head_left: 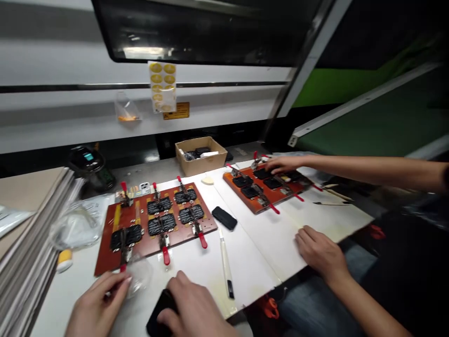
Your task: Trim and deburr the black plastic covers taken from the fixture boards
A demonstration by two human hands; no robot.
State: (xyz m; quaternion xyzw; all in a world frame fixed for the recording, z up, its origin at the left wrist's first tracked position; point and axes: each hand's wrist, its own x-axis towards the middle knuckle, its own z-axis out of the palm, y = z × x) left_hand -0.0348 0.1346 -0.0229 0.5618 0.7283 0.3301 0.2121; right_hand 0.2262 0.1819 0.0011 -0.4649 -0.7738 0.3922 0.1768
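My left hand (pixel 100 302) is at the lower left, thumb and forefinger pinched together on the edge of a crumpled clear plastic film (pixel 140 277). My right hand (pixel 196 309) is closed round a flat black rounded-rectangle part (pixel 159 316), low over the table. Just beyond my hands lies a red-brown fixture board (pixel 150 243), with several black ribbed parts (pixel 161 224) under toggle clamps with red handles (pixel 166 256). Another black part (pixel 224 218) rests on the white table beside the board. A white-handled craft knife (pixel 226 267) lies to the right of my right hand.
A co-worker's one hand (pixel 284 164) touches a second clamp board (pixel 259 199); the other hand (pixel 321 250) rests at the table edge. A cardboard box (pixel 201 157), a dark device with a lit display (pixel 87 164), a plastic bag (pixel 79 224) and stacked sheets (pixel 45 248) stand around.
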